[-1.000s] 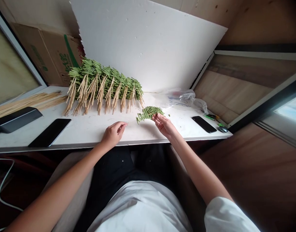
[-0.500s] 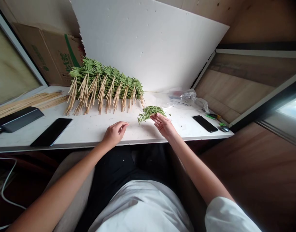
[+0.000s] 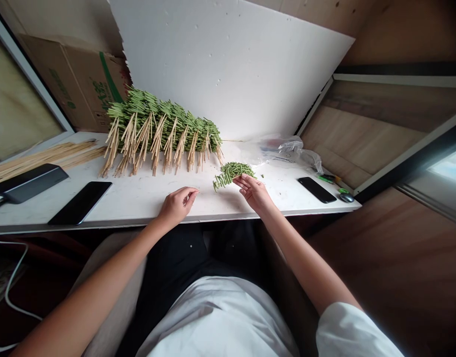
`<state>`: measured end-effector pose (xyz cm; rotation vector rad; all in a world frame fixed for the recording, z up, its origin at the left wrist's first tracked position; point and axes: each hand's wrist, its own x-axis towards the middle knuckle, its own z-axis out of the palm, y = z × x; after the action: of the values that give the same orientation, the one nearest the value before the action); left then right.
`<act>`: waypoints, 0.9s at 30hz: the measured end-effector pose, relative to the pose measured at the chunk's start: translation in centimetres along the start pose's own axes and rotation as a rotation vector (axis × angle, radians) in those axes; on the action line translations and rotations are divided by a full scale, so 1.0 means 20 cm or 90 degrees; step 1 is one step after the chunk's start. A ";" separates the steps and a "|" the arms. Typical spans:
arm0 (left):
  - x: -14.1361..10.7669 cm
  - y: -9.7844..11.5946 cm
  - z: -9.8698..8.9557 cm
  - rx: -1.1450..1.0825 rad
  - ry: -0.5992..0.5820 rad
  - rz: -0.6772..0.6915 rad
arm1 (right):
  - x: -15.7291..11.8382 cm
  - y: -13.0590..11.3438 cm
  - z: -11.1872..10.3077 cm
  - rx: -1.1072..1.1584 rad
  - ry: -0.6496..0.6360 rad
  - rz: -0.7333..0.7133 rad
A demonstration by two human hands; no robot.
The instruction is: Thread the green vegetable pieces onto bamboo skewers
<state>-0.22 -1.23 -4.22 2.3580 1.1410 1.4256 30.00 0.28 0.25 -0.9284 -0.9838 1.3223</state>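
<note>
My right hand (image 3: 254, 193) pinches the bare end of a skewer threaded with short green bean pieces (image 3: 222, 182), held just over the table with its beaded part pointing left. Behind it lies a small heap of cut green beans (image 3: 237, 169), partly hidden by the fingers. My left hand (image 3: 178, 203) rests by the table's front edge, thumb and fingers pressed together; whether anything tiny sits between them cannot be made out. A long stack of finished green bean skewers (image 3: 168, 121) leans at the back, its wooden ends fanned toward me.
Loose bamboo sticks (image 3: 69, 153) lie at the left, by a black box-shaped device (image 3: 30, 181) and a phone (image 3: 81, 203). Right of the heap are a crumpled plastic bag (image 3: 291, 146), a second phone (image 3: 316, 190) and a small dark object (image 3: 346, 197). A white board (image 3: 228, 69) stands behind.
Almost nothing differs. Both hands keep their places, and the skewer in my right hand has shifted only very slightly.
</note>
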 end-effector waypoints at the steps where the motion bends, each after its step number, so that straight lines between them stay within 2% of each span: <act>1: 0.00 0.00 0.00 -0.001 0.000 0.000 | 0.00 0.00 0.00 -0.002 0.002 0.000; 17: 0.00 -0.01 -0.01 0.029 -0.018 0.023 | -0.01 0.03 0.01 -0.021 0.008 -0.035; 27: -0.01 -0.01 -0.01 0.012 -0.036 0.030 | -0.04 0.10 0.09 -0.029 0.046 -0.028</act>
<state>-0.49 -1.18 -4.36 2.4372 1.0969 1.3597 27.69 -0.53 -1.07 -0.9779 -0.9760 1.2258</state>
